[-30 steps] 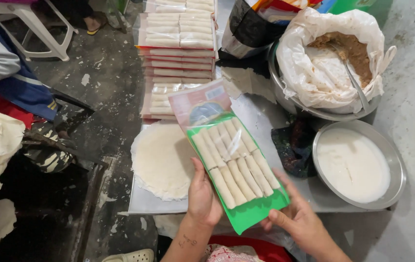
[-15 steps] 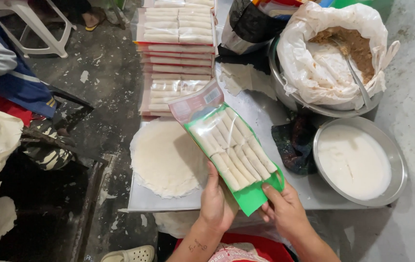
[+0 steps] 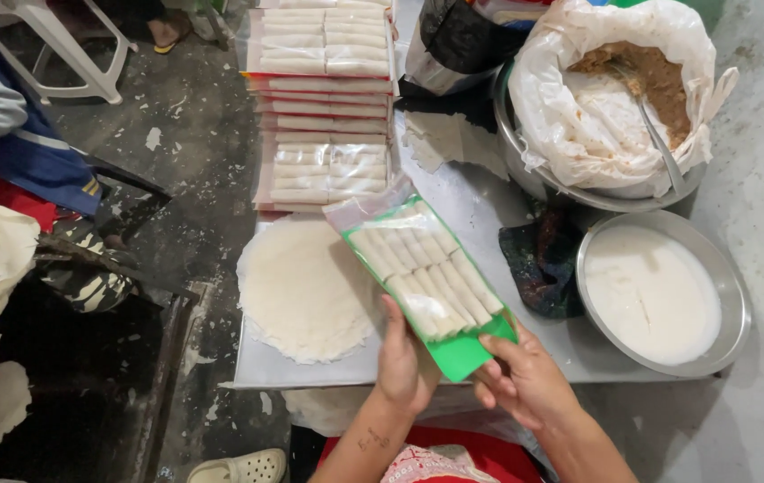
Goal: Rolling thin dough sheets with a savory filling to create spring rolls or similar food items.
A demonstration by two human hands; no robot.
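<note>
Head view shows us gripping the clear-and-green packet of rolls (image 3: 426, 277) from below, left hand (image 3: 406, 362) and right hand (image 3: 525, 380) pinching its green bottom edge so it tilts up over the metal table (image 3: 489, 206), beside the round wrapper stack (image 3: 306, 291).

The packet of rolls (image 3: 426, 273) tilted further left and dropped lower, and both hands slid down to its green bottom edge.
</note>
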